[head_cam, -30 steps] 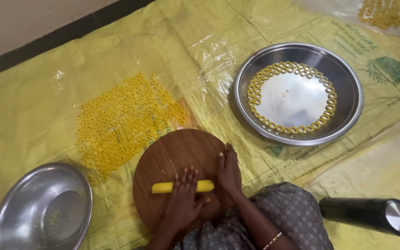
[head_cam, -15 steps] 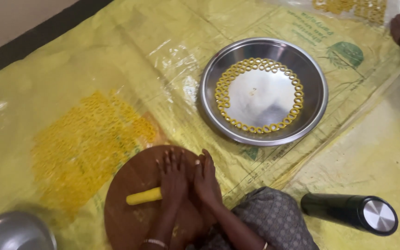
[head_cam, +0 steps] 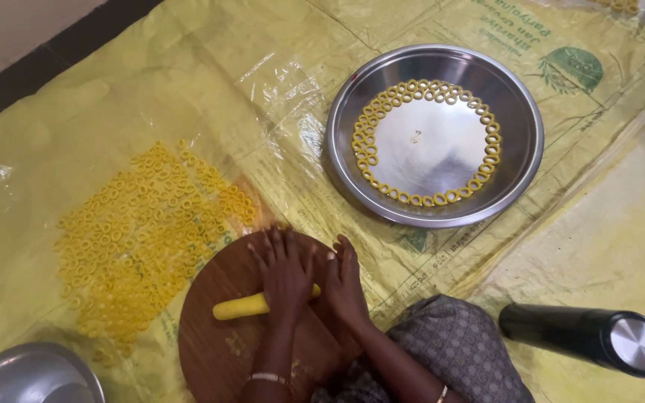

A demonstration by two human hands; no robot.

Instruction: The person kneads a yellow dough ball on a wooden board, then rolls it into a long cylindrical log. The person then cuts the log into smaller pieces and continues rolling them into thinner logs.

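A round wooden board (head_cam: 222,351) lies on the yellow sheet at the bottom centre. On it lies a yellow dough roll (head_cam: 240,307); only its left end shows. My left hand (head_cam: 285,270) rests flat on the roll with fingers spread. My right hand (head_cam: 346,280) lies flat beside it, fingers stretched out, at the roll's right end, which is hidden. A steel plate (head_cam: 520,160) at the upper right holds a circle of small yellow dough rings (head_cam: 371,127) along its inner edge.
Several loose yellow rings (head_cam: 143,224) are spread on the yellow plastic sheet (head_cam: 210,82) left of the board. A steel bowl (head_cam: 31,373) sits at the bottom left. A black cylinder with a steel cap (head_cam: 584,336) lies at the bottom right. My patterned cloth (head_cam: 457,351) covers my knee.
Both hands have slid along and over the dough roll on the board, now covering its right part. The head view has shifted, so the plate and rings sit differently in frame.
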